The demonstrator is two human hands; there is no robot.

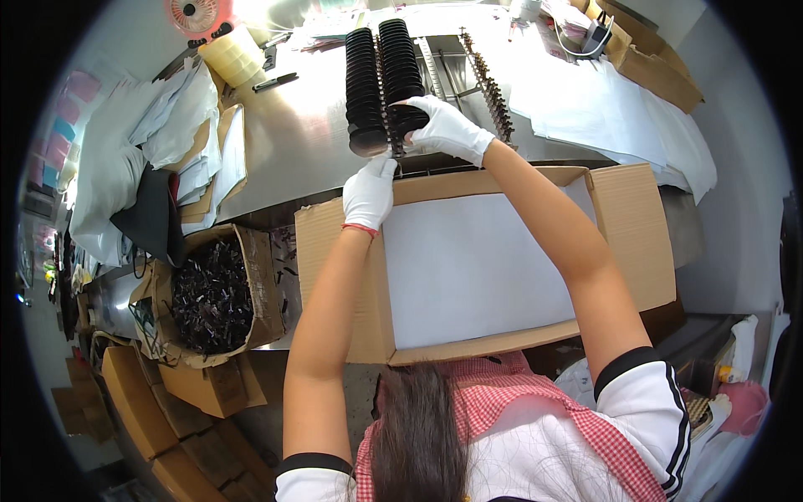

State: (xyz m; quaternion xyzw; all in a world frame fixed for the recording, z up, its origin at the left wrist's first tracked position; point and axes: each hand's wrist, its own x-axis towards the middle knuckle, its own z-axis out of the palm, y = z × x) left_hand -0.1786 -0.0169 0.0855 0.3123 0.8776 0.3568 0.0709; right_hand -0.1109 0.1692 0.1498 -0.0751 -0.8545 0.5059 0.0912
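Note:
Two rows of round, glossy black discs (360, 75) stand close together on a metal rack (432, 71) on the table ahead of me. My right hand (452, 132), in a white glove, has thumb and fingers around the edge of a black disc (407, 118) at the near end of the right row. My left hand (368, 194), also white-gloved, is closed at the rack's near end, just below the left row; what its fingertips pinch is hidden. An open cardboard box (386, 293) with a white sheet (477, 268) inside lies under my forearms.
A worn carton (266, 284) full of small dark pieces stands left of the box. Papers (201, 167) lie at the left, white sheets (602, 109) at the right. A yellow tape roll (232, 58), a black pen (275, 82) and a pink fan (198, 15) are at the far left.

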